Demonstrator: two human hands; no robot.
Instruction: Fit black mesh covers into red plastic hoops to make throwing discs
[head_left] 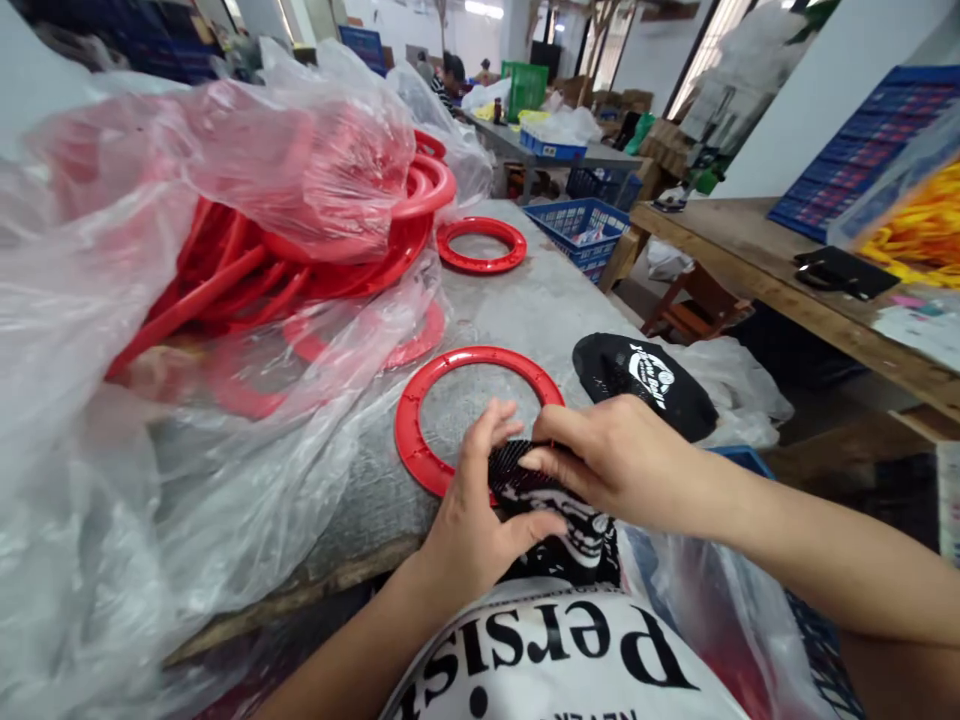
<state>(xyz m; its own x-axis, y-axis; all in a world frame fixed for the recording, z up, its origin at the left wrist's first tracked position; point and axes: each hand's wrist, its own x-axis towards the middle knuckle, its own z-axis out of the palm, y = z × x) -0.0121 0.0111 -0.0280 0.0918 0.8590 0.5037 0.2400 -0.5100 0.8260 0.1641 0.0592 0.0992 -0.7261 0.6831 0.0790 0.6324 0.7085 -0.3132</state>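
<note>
Close to my body, a black mesh fabric piece with white print (555,510) hangs at the table edge. My right hand (600,455) pinches its upper edge between thumb and fingers. Around its left side curves my left hand (480,500), thumb across the print and fingers raised and apart. Just beyond both hands a red plastic ring (424,400) lies flat on the grey table, its near right part hidden by them. To the right rests a black round fabric piece with a white logo (637,385).
Red rings in clear plastic bags (300,200) heap up on the left. Another red ring (517,250) lies farther back on the table (510,310). A blue crate (581,225) stands beyond its right edge, near a wooden bench (750,250). Clear plastic (705,600) hangs at my right.
</note>
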